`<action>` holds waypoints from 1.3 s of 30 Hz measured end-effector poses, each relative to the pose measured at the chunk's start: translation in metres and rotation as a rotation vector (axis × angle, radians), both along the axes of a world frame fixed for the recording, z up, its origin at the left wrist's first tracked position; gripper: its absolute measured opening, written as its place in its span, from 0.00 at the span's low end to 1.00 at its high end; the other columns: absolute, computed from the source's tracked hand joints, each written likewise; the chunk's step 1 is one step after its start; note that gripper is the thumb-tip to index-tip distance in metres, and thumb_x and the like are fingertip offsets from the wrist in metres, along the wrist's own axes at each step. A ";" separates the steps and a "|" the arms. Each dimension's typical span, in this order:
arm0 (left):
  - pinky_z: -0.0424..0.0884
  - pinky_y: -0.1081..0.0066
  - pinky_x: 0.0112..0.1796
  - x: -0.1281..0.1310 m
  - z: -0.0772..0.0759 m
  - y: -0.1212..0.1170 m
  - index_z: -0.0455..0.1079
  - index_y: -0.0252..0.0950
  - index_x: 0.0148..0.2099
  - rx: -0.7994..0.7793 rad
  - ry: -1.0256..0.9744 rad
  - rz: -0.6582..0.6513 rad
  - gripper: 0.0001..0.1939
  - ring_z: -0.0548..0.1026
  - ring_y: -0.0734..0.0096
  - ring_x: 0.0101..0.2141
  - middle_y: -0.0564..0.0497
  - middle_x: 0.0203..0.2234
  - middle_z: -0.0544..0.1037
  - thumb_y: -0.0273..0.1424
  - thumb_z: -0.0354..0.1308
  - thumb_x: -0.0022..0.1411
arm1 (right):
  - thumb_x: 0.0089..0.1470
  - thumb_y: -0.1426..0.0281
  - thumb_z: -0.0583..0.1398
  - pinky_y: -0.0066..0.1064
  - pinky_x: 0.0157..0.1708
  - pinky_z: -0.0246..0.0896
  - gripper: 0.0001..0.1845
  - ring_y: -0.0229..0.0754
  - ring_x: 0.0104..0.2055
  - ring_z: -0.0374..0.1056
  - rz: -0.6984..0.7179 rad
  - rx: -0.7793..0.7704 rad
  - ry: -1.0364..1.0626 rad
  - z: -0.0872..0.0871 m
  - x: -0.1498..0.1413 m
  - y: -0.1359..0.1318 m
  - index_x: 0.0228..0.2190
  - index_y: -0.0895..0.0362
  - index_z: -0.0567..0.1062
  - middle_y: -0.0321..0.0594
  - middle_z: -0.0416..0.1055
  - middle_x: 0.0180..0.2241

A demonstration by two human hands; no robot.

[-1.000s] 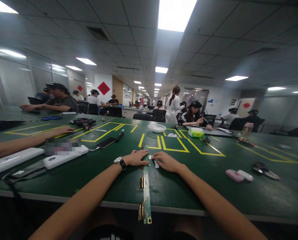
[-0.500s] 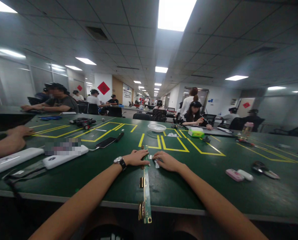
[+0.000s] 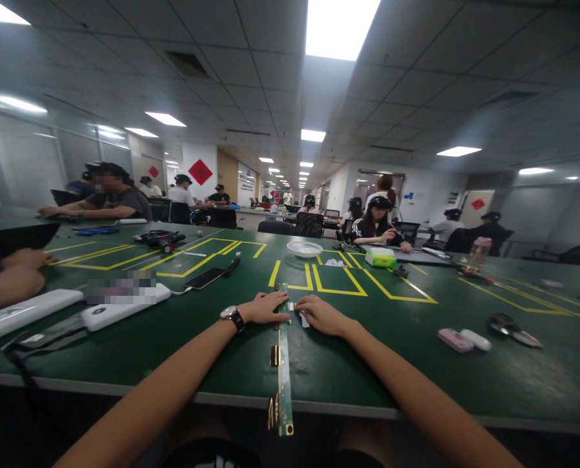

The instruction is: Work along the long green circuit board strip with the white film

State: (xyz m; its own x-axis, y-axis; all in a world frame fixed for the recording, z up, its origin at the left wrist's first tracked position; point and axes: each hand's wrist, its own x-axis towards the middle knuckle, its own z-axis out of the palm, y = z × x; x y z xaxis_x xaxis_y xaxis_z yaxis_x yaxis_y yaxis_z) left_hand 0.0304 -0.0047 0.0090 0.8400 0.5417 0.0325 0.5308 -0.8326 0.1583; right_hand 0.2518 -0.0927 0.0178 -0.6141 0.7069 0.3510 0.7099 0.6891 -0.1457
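A long, narrow green circuit board (image 3: 284, 377) points away from me on the table, its near end jutting past the table edge. Copper-coloured flexible tabs (image 3: 275, 355) stick out along its left side. My left hand (image 3: 266, 308), with a watch on the wrist, grips the board near its far end, fingers and thumb laid across it. Just right of the board, my right hand (image 3: 325, 316) is closed with its fingertips on a small white piece (image 3: 304, 321), perhaps tissue or cloth. A small pale part at the board's right edge is close to those fingertips.
On the green table (image 3: 212, 364) are a white basket (image 3: 304, 249), a phone (image 3: 206, 279), white power banks or similar (image 3: 126, 307), a green box (image 3: 381, 259) and a pink case (image 3: 454, 340). Another person's arm (image 3: 12, 283) rests at the left. Co-workers sit farther back.
My right fingers have shifted slightly toward the board's edge. My left hand and the board stay as they were; the view has turned very slightly.
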 end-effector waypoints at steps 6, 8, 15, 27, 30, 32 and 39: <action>0.47 0.55 0.56 0.000 0.005 -0.005 0.47 0.39 0.67 -0.010 0.015 0.008 0.38 0.48 0.54 0.62 0.43 0.65 0.47 0.56 0.42 0.64 | 0.55 0.78 0.51 0.36 0.53 0.56 0.19 0.44 0.49 0.63 0.000 0.001 -0.010 0.001 -0.001 0.000 0.46 0.61 0.74 0.48 0.70 0.46; 0.46 0.54 0.56 0.000 0.004 -0.005 0.47 0.38 0.67 -0.011 0.017 0.008 0.38 0.47 0.54 0.62 0.43 0.65 0.46 0.56 0.41 0.64 | 0.55 0.79 0.51 0.36 0.53 0.56 0.19 0.43 0.49 0.63 0.009 -0.003 -0.010 0.001 -0.001 -0.001 0.46 0.60 0.74 0.48 0.70 0.46; 0.47 0.54 0.56 0.001 0.000 -0.001 0.44 0.37 0.67 0.007 0.020 -0.001 0.38 0.47 0.55 0.63 0.41 0.65 0.46 0.55 0.41 0.64 | 0.55 0.79 0.50 0.36 0.52 0.57 0.20 0.43 0.49 0.64 0.029 0.010 0.000 -0.002 -0.001 0.002 0.46 0.59 0.75 0.47 0.70 0.46; 0.45 0.54 0.56 0.004 -0.001 0.004 0.43 0.38 0.67 -0.007 0.062 -0.054 0.34 0.44 0.55 0.63 0.40 0.65 0.44 0.51 0.40 0.67 | 0.57 0.78 0.49 0.38 0.55 0.54 0.23 0.41 0.51 0.64 0.064 -0.070 -0.003 0.000 0.003 0.011 0.50 0.54 0.72 0.40 0.70 0.51; 0.45 0.54 0.56 0.004 0.001 0.002 0.43 0.37 0.67 -0.013 0.065 -0.043 0.34 0.43 0.55 0.63 0.40 0.65 0.43 0.50 0.40 0.67 | 0.55 0.81 0.48 0.38 0.55 0.53 0.25 0.41 0.52 0.64 0.058 -0.064 -0.012 0.000 0.002 0.010 0.50 0.54 0.72 0.40 0.69 0.52; 0.46 0.53 0.56 0.004 0.001 0.001 0.44 0.37 0.67 -0.011 0.054 -0.039 0.33 0.44 0.54 0.63 0.40 0.65 0.41 0.50 0.40 0.67 | 0.54 0.82 0.49 0.37 0.55 0.53 0.26 0.40 0.52 0.64 0.070 -0.052 -0.005 0.001 0.001 0.008 0.50 0.54 0.72 0.40 0.69 0.52; 0.47 0.54 0.56 0.003 0.001 0.001 0.46 0.40 0.67 -0.013 0.029 -0.039 0.33 0.47 0.53 0.62 0.42 0.66 0.37 0.50 0.42 0.66 | 0.48 0.83 0.50 0.37 0.53 0.55 0.26 0.41 0.51 0.65 0.061 -0.035 0.021 0.004 -0.001 0.004 0.47 0.56 0.74 0.42 0.71 0.49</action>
